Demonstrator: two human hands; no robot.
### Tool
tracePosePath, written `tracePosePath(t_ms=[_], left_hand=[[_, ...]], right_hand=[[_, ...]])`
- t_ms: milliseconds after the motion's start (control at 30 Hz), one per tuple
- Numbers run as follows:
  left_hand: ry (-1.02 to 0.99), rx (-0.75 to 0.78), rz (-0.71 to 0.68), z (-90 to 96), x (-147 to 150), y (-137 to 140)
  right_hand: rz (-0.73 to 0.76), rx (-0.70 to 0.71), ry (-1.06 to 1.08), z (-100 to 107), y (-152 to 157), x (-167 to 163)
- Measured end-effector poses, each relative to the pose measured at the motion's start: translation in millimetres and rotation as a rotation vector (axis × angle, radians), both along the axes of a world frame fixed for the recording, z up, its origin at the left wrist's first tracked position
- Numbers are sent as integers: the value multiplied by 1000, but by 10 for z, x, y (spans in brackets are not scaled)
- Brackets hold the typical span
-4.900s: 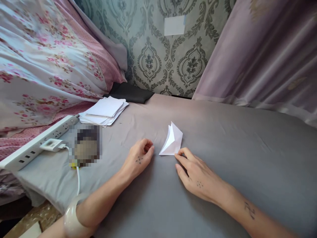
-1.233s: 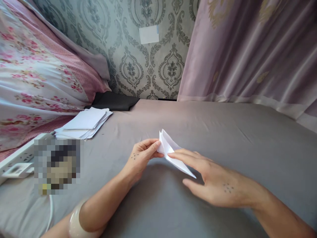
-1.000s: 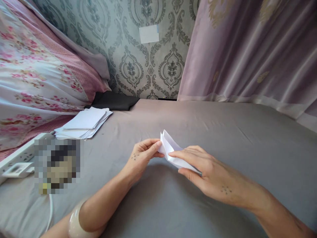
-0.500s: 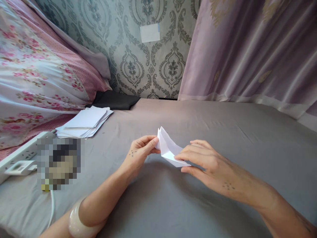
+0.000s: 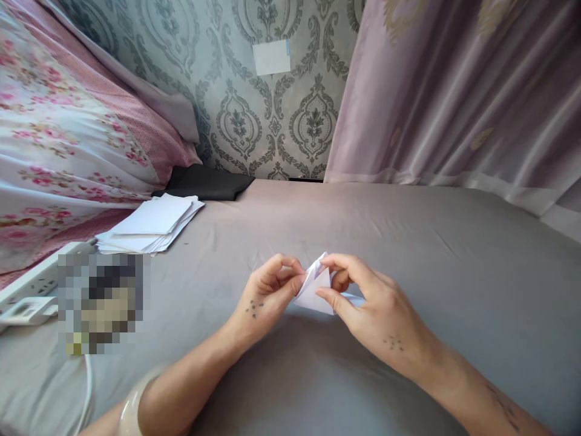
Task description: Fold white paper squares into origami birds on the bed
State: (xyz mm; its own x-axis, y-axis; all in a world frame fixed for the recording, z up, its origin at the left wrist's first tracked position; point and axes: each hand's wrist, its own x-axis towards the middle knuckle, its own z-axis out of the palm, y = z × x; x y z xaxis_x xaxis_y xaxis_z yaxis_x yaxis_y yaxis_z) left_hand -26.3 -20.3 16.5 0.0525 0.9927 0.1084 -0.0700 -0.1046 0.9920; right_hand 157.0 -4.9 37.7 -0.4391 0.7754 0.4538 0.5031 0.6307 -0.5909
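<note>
A folded piece of white paper (image 5: pixel 318 293) is held between both hands above the grey sheet, with its pointed folds facing up. My left hand (image 5: pixel 267 290) pinches the paper's left edge between thumb and fingers. My right hand (image 5: pixel 370 297) grips it from the other side, thumb on the near face and index finger at the upper point. Part of the paper shows behind the right thumb; the right fingers hide the rest.
A stack of white paper (image 5: pixel 152 221) lies at the left, in front of a black folded item (image 5: pixel 206 181). Nearer are a white power strip (image 5: pixel 40 275) with a plug, a blurred-out object (image 5: pixel 109 297) and a white cable (image 5: pixel 88 381). Curtains (image 5: pixel 431 91) hang at the right.
The folded paper has been turned, so a flat face now points toward me. My right hand has moved from its lower right tip up to the folded points, closer to my left hand.
</note>
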Motion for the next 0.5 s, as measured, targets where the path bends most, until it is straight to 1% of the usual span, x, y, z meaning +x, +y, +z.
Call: tracePosePath(t_ms=[100,233,300,400,500], left_hand=[[71,30,0,29,-1,-23],[177,35,-4,90,-19,-48],[162,32,-26,84,-18,-55],[96,14,-59,24,1,-54],[84,13,-34,-29,16,-44]], right_hand=[[-35,40,22,-22,0,-14],[-66,55,32,-36,6,-17],[-72,69,38,-36,5,-19],[-57,98,55,-35,-7,-26],[-37,116,67,-44,-26,-38]])
